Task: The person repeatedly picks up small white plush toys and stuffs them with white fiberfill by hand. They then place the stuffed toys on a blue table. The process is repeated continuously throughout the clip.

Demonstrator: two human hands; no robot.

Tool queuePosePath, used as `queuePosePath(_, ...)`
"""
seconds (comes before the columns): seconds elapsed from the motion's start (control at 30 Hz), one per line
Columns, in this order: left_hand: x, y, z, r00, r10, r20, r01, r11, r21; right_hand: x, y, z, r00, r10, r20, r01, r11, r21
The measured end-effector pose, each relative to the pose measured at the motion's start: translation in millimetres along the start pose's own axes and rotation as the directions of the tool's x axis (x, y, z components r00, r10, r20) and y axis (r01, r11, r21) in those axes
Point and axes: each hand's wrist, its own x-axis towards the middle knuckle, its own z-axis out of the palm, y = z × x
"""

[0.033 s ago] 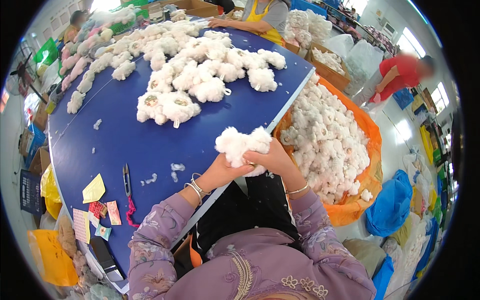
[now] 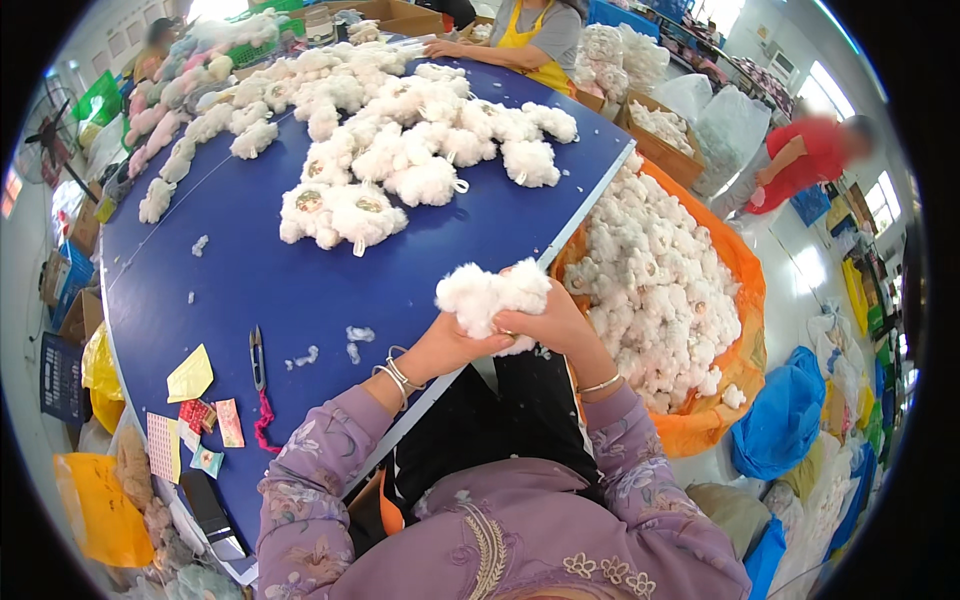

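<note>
A white fluffy plush piece [image 2: 487, 292] is between my two hands, above the near right edge of the blue table [image 2: 260, 280]. My left hand [image 2: 460, 340] grips its lower left side. From the right, my right hand [image 2: 550, 318] closes on it, the thumb pressed into the fur; some of its fingers are hidden behind the plush. Farther up the table lies a heap of similar white plush pieces [image 2: 420, 180], a few with small loops and round patches. Right of my hands stands an orange sack [image 2: 752, 340] full of white plush pieces [image 2: 655, 280].
Thread snips [image 2: 258, 360] with a pink cord lie on the table at left, near small wrapped packets [image 2: 230, 422] and a dark case [image 2: 210, 512]. Fluff tufts are scattered about. A person in a yellow apron [image 2: 525, 40] sits across; another in red [image 2: 805, 160] bends at right.
The whole view has shifted slightly. The plush has tilted a little in my hands, and both hands keep their hold on it.
</note>
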Motion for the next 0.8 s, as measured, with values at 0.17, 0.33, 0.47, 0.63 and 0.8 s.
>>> queuePosePath(0.17,0,-7,-5,0.999,-0.007,0.037,0.007,1.000,0.005,-4,1,5,1.000,-0.022,-0.001,0.022,0.984,0.178)
queuePosePath(0.33,0,-1,-4,1.000,0.003,0.024,-0.003,1.000,0.015,-5,6,8,0.998,-0.027,-0.063,0.038,0.983,0.179)
queuePosePath(0.47,-1,0,-5,0.995,-0.084,0.060,0.083,0.996,0.015,-8,9,8,0.997,-0.040,-0.061,0.048,0.988,0.147)
queuePosePath(0.63,2,-7,-8,0.998,-0.061,-0.002,0.061,0.995,0.081,-6,11,-7,1.000,0.022,-0.014,-0.022,0.999,0.045)
queuePosePath(0.8,13,-17,-12,0.990,-0.079,-0.117,0.077,0.997,-0.019,-3,34,-56,0.918,-0.071,-0.389,0.160,0.966,0.203)
